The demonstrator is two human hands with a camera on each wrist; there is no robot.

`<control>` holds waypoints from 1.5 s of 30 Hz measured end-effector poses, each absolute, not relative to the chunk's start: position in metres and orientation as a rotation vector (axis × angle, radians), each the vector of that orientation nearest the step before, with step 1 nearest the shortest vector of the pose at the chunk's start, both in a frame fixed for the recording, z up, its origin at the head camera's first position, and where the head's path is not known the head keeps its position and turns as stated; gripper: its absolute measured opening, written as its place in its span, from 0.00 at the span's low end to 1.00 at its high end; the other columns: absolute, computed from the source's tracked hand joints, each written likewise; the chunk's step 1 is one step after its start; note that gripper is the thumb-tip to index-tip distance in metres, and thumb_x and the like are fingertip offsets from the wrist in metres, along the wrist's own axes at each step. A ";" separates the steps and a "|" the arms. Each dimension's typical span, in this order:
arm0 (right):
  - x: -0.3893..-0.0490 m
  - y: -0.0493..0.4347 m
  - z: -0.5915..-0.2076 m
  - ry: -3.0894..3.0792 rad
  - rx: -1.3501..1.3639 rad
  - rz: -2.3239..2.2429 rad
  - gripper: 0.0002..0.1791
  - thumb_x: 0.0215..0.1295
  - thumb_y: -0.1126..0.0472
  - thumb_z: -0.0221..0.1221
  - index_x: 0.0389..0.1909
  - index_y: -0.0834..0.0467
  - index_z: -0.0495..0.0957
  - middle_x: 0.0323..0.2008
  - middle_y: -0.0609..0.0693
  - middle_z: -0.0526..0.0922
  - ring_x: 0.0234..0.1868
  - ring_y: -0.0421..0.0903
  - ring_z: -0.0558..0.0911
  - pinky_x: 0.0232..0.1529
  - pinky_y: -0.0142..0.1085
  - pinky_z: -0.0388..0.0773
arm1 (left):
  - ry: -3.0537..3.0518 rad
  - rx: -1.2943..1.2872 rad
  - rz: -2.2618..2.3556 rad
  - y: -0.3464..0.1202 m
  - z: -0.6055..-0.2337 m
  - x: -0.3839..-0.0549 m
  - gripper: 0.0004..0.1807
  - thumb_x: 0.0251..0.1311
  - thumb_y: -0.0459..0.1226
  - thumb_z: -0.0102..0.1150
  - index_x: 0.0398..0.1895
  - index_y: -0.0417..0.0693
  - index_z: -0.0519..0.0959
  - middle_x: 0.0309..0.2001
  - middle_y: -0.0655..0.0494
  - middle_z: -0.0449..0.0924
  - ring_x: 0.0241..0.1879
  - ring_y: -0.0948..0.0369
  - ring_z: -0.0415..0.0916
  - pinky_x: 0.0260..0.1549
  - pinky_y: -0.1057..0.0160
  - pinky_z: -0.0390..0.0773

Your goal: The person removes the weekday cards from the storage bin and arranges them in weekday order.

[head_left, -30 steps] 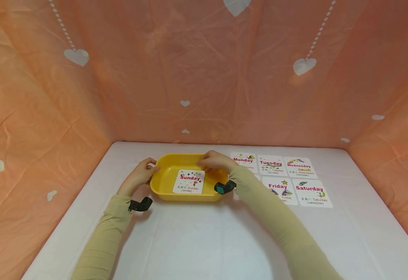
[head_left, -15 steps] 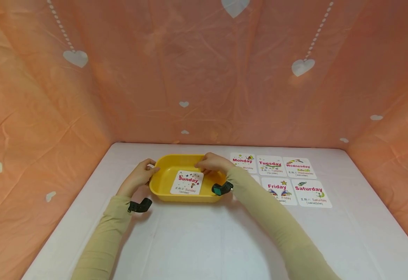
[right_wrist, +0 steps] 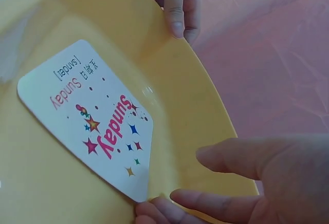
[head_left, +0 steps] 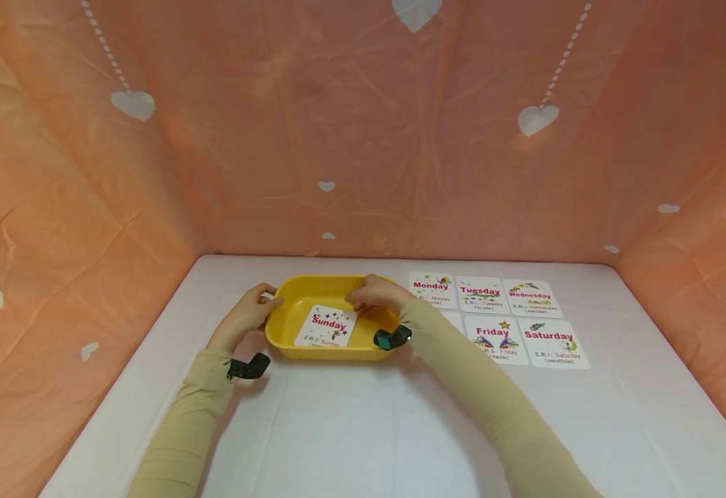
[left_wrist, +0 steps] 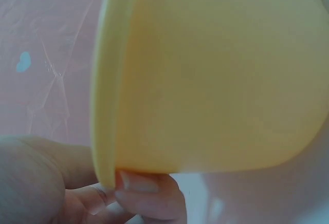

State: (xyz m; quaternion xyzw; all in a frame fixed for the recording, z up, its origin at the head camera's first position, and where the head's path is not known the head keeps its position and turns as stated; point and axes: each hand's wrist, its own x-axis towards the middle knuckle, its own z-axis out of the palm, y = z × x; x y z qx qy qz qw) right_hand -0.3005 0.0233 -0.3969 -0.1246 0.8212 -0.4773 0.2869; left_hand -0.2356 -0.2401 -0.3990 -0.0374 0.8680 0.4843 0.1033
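A yellow plastic tray stands on the white table, with a white "Sunday" word card lying face up inside. My left hand grips the tray's left end, thumb over the rim and fingers outside below it, as the left wrist view also shows at the tray wall. Inside the tray's right half is my right hand. In the right wrist view, fingertips of that hand touch a corner of the card, while the thumb stays apart from it.
Right of the tray, word cards lie in two rows: Monday, Tuesday, Wednesday, Friday and Saturday. My right forearm mostly covers another card. A pink cloth with hearts surrounds the table.
The Sunday card has slid left and a little toward me inside the tray, turning slightly. My right hand has shifted slightly left; my left hand keeps its hold on the tray.
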 end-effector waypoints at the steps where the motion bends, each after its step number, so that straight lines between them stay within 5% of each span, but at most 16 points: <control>1: -0.300 0.023 -0.397 2.185 -0.320 -1.286 0.14 0.64 0.61 0.59 0.41 0.69 0.75 0.30 0.57 0.79 0.36 0.52 0.82 0.43 0.40 0.79 | 2.562 -0.113 1.425 -0.240 -0.399 -0.236 0.17 0.72 0.37 0.46 0.57 0.33 0.63 0.32 0.43 0.69 0.24 0.58 0.72 0.23 0.64 0.77; 10: -0.302 0.020 -0.400 2.137 -0.346 -1.274 0.12 0.64 0.64 0.59 0.41 0.70 0.79 0.34 0.58 0.83 0.32 0.48 0.81 0.40 0.37 0.79 | 2.580 -0.142 1.400 -0.239 -0.397 -0.238 0.18 0.73 0.38 0.45 0.58 0.35 0.63 0.32 0.46 0.67 0.24 0.59 0.70 0.23 0.65 0.76; 21: -0.303 0.016 -0.399 2.079 -0.383 -1.250 0.11 0.65 0.68 0.57 0.41 0.74 0.79 0.27 0.54 0.79 0.25 0.44 0.74 0.31 0.32 0.73 | 2.579 -0.151 1.398 -0.238 -0.398 -0.239 0.19 0.72 0.39 0.46 0.58 0.35 0.63 0.32 0.47 0.66 0.24 0.60 0.70 0.23 0.65 0.77; 45: -0.304 0.013 -0.399 2.186 -0.413 -1.136 0.14 0.62 0.65 0.61 0.48 0.63 0.81 0.33 0.50 0.84 0.30 0.44 0.76 0.36 0.32 0.74 | 2.582 -0.127 1.393 -0.241 -0.402 -0.239 0.18 0.72 0.38 0.46 0.58 0.34 0.62 0.33 0.44 0.68 0.25 0.59 0.71 0.24 0.64 0.77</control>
